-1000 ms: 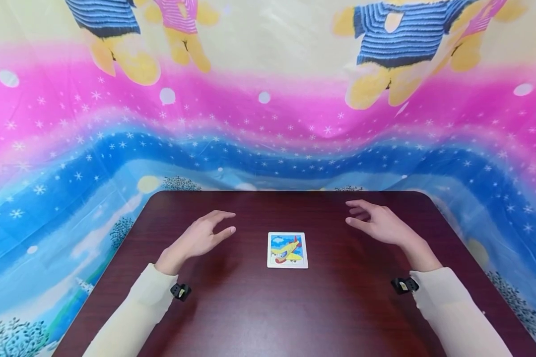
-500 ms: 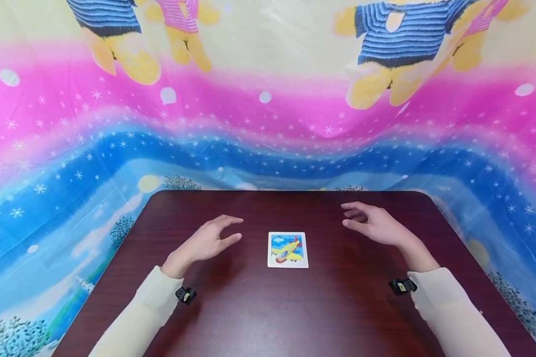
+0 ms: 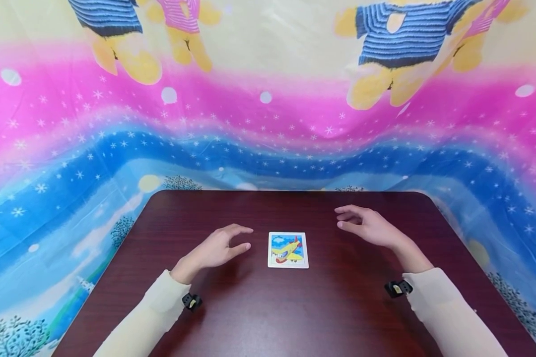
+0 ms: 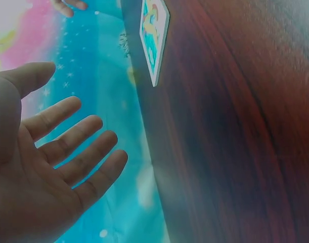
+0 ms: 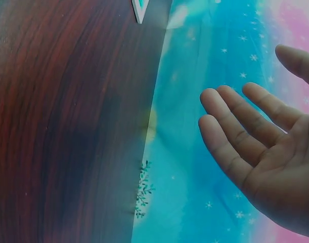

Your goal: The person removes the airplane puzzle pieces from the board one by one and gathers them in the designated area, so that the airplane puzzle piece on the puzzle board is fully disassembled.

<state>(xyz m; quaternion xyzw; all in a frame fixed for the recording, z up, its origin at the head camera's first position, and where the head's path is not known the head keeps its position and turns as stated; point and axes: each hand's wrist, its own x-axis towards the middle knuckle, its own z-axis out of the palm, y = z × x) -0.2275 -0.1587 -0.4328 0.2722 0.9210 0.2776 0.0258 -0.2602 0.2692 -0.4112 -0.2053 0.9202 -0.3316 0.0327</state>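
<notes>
A square picture puzzle or card (image 3: 288, 250) with a white border and a yellow cartoon airplane on blue lies flat near the middle of the table. To its left, my left hand (image 3: 216, 248) hovers above the wood, fingers extended and thumb apart, holding nothing; the fingertips are close to the card's left edge. My right hand (image 3: 370, 227) is up and to the right of the card, farther off, with relaxed fingers and nothing in them. Both palms show bare in the wrist views, the left palm (image 4: 43, 177) and the right palm (image 5: 285, 177).
The dark red-brown wooden table (image 3: 268, 317) has rounded far corners. Behind and beside it hangs a printed cloth (image 3: 268, 124) in pink and blue with snowflakes and bears. A small black device (image 3: 192, 301) sits at the left wrist, another black device (image 3: 398, 288) at the right.
My left hand has moved right and nearer, closing in on the card. My right hand has drifted slightly left and nearer. The card stays in place.
</notes>
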